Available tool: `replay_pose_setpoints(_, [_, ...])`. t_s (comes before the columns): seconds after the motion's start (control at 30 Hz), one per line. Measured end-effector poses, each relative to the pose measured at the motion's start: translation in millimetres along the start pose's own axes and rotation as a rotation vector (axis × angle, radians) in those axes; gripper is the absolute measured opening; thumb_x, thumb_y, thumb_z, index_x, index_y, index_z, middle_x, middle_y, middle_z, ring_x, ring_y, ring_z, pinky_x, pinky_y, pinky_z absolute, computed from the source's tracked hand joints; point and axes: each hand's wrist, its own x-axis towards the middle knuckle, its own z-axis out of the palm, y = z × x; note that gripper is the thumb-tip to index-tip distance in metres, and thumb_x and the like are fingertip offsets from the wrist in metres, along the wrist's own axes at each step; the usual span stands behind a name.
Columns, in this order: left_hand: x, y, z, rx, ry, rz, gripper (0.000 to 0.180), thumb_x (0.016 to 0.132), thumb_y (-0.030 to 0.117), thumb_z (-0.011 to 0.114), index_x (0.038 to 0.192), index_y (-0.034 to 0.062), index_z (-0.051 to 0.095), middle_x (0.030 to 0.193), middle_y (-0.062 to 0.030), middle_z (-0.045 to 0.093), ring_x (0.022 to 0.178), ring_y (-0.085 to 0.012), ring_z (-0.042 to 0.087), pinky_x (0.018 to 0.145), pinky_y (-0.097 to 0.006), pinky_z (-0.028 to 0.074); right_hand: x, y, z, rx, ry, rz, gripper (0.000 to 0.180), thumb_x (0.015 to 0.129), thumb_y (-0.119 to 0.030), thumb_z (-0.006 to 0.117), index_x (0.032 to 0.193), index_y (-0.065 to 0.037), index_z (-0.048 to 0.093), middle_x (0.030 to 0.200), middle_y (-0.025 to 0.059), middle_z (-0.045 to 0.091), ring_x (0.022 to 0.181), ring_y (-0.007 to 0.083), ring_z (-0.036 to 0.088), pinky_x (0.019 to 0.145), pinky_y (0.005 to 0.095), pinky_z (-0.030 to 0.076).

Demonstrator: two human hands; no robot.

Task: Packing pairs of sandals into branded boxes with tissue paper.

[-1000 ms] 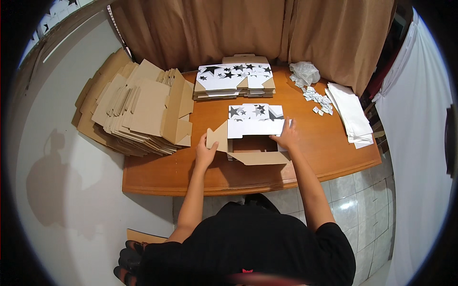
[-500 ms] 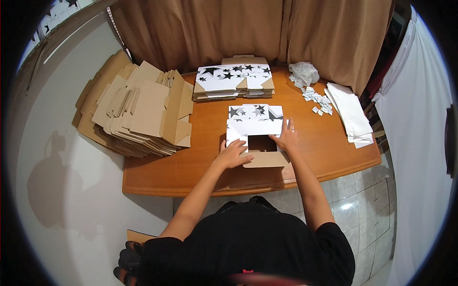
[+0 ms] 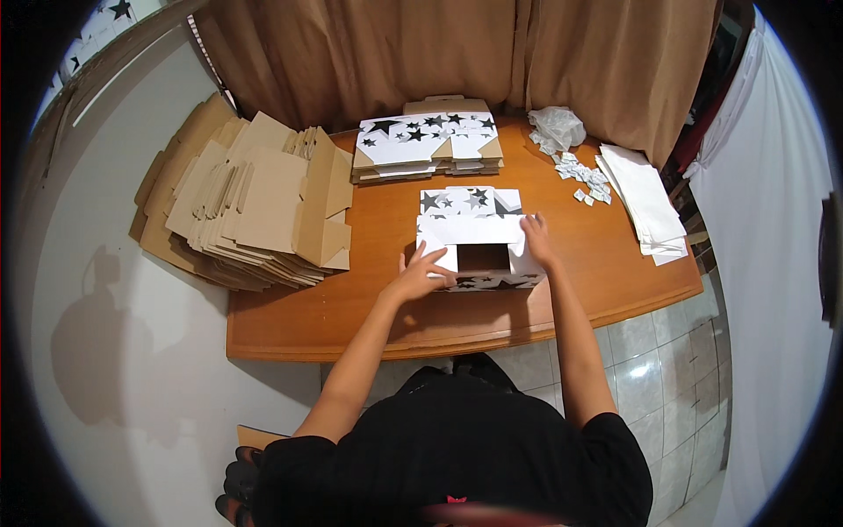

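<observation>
One box [image 3: 479, 232], white with black and grey stars, on the counter [image 3: 299, 329], around its middle, nearer the front edge. Three flaps folded in over the top: one along the back, one left [image 3: 436, 250], one right [image 3: 524, 261]. One opening [image 3: 483, 257] left between them, brown inside. One star-printed panel [image 3: 470, 202] extends behind, toward the curtain [image 3: 369, 61].

One left hand [image 3: 418, 277]: wide open, fingers spread over the left flap by the front left corner, touching, nothing clasped. One right hand [image 3: 537, 241]: half open, fingers bent at the back right corner, touching; can't tell from here if it grips.

Two stacks of cardboard. One is plain brown [image 3: 272, 193], folded flat, leaning pile at the left end; many pieces, too tightly packed to count. One is star-printed [image 3: 382, 145], at the back, well apart from the first hand; several layers, edges blur together.

One crumpled clear plastic bag [image 3: 558, 130], back right. Small white packets [image 3: 593, 182] scattered just in front of it, over a dozen, overlapping, exact count not readable. One pile of white sheets [image 3: 639, 198] at the right end, several deep.
</observation>
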Motion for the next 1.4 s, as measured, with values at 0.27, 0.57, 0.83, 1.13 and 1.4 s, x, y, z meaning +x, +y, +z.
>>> replay_pose_setpoints(0.27, [33, -13, 27, -0.17, 0.642, -0.111, 0.037, 0.079, 0.038, 0.063, 0.104, 0.0099, 0.062, 0.139, -0.0143, 0.033, 0.132, -0.0347, 0.023, 0.1, -0.059, 0.02, -5, 11, 1, 0.179, 0.001, -0.134, 0.069, 0.079, -0.039, 0.06, 0.129, 0.004, 0.04, 0.141, 0.0252, 0.022, 0.131, 0.0352, 0.024, 0.106, 0.0375, 0.024])
replay_pose_setpoints(0.57, [45, -11, 43, -0.173, 0.704, -0.311, 0.059, 0.076, 0.016, 0.065, 0.124, 0.0026, 0.032, 0.129, -0.021, 0.035, 0.114, -0.0374, 0.043, 0.091, -0.043, 0.04, -24, -10, 16, -0.349, 0.182, -0.13, 0.075, 0.067, -0.028, 0.072, 0.13, -0.007, 0.039, 0.142, 0.0201, 0.025, 0.112, 0.0405, 0.046, 0.092, 0.0442, 0.041])
replay_pose_setpoints(0.83, [47, -15, 42, -0.145, 0.697, -0.374, 0.068, 0.074, 0.019, 0.067, 0.127, 0.0043, 0.025, 0.121, -0.0232, 0.044, 0.108, -0.0386, 0.048, 0.089, -0.043, 0.042, -32, -25, 13, -0.443, 0.193, -0.088, 0.076, 0.065, -0.029, 0.073, 0.129, -0.006, 0.039, 0.14, 0.0222, 0.027, 0.106, 0.041, 0.05, 0.085, 0.0455, 0.044])
replay_pose_setpoints(1.13, [12, -62, 73, -0.959, 0.358, -0.555, 0.08, 0.08, 0.055, 0.055, 0.123, -0.0106, 0.04, 0.122, -0.0225, 0.047, 0.11, -0.0277, 0.048, 0.092, -0.033, 0.038, -32, -24, 13, -0.344, 0.257, -0.114, 0.074, 0.069, -0.044, 0.065, 0.124, -0.001, 0.041, 0.126, 0.0307, 0.038, 0.102, 0.0441, 0.051, 0.083, 0.0469, 0.044])
replay_pose_setpoints(1.4, [-5, 17, 36, -1.191, 0.451, -0.534, 0.083, 0.076, 0.036, 0.068, 0.14, 0.0075, 0.024, 0.135, -0.0175, 0.036, 0.123, -0.0295, 0.034, 0.102, -0.043, 0.025, -37, -22, 14, -0.258, 0.309, -0.078, 0.074, 0.069, -0.044, 0.065, 0.124, 0.0, 0.043, 0.118, 0.0288, 0.044, 0.101, 0.0424, 0.051, 0.083, 0.0464, 0.044])
